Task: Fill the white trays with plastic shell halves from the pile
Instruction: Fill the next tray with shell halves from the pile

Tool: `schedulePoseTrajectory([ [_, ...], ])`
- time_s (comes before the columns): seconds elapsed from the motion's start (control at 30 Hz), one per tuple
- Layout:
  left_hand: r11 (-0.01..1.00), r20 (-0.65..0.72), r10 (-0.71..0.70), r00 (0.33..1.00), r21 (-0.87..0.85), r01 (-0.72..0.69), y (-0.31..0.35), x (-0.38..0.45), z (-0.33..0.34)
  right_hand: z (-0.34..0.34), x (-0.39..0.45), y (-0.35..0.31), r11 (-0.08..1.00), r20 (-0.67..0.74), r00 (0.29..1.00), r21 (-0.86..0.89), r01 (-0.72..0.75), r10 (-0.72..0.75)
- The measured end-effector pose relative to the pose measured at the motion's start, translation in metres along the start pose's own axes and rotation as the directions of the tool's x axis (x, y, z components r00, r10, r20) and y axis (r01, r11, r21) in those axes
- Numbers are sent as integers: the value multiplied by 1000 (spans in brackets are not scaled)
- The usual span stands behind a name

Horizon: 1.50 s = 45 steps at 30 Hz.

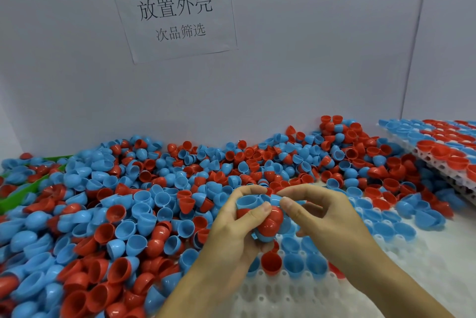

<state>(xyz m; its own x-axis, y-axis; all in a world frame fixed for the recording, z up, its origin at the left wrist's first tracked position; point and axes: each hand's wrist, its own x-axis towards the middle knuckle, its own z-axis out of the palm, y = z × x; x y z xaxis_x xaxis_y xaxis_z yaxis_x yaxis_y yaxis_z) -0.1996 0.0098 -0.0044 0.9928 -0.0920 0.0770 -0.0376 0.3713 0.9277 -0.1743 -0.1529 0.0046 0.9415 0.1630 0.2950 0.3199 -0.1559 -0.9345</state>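
near tray: white tray (296, 297) is lying on the table right under the hands, so each drop is a short move; nearest rows are showing bare sockets, further rows are holding seated shells (293, 263), mostly blue, one red, open side up
left hand: left hand (231, 230) is curling round a small clutch of shell halves (268, 220), red and blue, thumb pressing on the red one; looks like it's acting as a buffer stock so the pile isn't visited per piece
right hand: right hand (322, 212) is pinching at the top of that clutch with thumb and forefinger, other fingers loosely curled; probably peeling one half off to seat it, can't tell which shell exactly
step: judging mid-fill, most of near tray is waiting
pile: pile (116, 214) of loose red and blue halves is spreading left and behind the tray, touching its edge, some nested or stuck in pairs, hence likely the two-handed separating
green bin: green edge (15, 199) is poking out at far left, mostly buried
filled trays: stacked trays (443, 155) at far right are sitting loaded, parked clear of the work spot
wall: paper sign (175, 11) is hanging above the pile
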Motion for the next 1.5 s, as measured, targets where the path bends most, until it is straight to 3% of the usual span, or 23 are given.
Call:
schedulePoseTrajectory([
  [0.3,998,-30,12,999,-64,-14,1,0,1,2,1,2,987,-107,991,151,-59,76],
  [0.63,995,-73,12,997,-95,-18,0,3,-3,0,2,0,974,-136,988,222,-40,72],
  [1.03,997,-318,41,947,-45,-59,-2,9,-6,0,2,-5,836,3,983,525,-159,184],
  [1.17,997,-329,-65,942,7,71,-2,8,-9,2,1,-8,803,-31,986,585,-115,164],
  [1.27,985,-216,-172,961,-9,174,-3,5,-4,7,-2,-9,853,-24,997,520,-54,78],
  [1.33,983,-172,-181,968,-70,171,-3,5,-1,9,-4,-9,920,1,1000,392,-8,8],
  [1.5,989,-268,-106,958,-126,74,1,8,-6,7,-4,-7,998,31,998,43,52,-54],
])
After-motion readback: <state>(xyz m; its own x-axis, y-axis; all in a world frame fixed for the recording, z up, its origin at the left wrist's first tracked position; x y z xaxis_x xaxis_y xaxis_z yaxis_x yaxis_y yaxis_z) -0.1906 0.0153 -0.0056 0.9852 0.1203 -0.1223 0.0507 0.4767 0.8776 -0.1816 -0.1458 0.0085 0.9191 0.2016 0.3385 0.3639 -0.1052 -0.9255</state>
